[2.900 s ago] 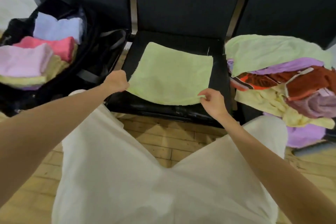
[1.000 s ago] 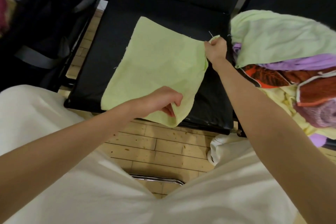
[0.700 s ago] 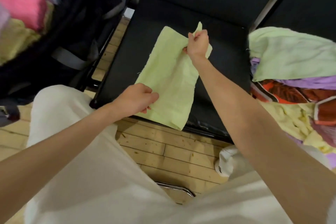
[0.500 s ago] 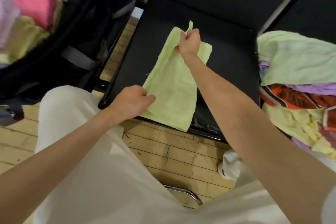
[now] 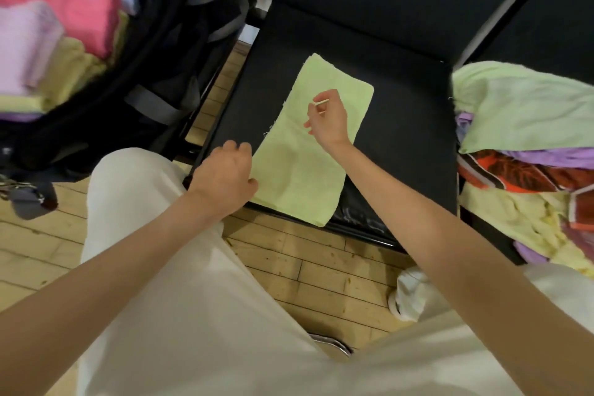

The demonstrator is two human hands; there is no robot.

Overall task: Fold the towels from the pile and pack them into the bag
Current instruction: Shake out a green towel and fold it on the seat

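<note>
1 folded green towel point(image 5: 305, 164) on chair seat point(image 5: 401, 125); left hand point(image 5: 225, 178) & right hand point(image 5: 328, 119) loose, holding nothing.

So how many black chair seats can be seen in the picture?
1 fully: the middle seat under the green towel. The towel pile on the right and the bag on the left may hide others.

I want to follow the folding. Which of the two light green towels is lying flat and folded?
The light green towel on the black chair seat, between both hands. The other green towel lies crumpled on top of the pile at the right.
</note>
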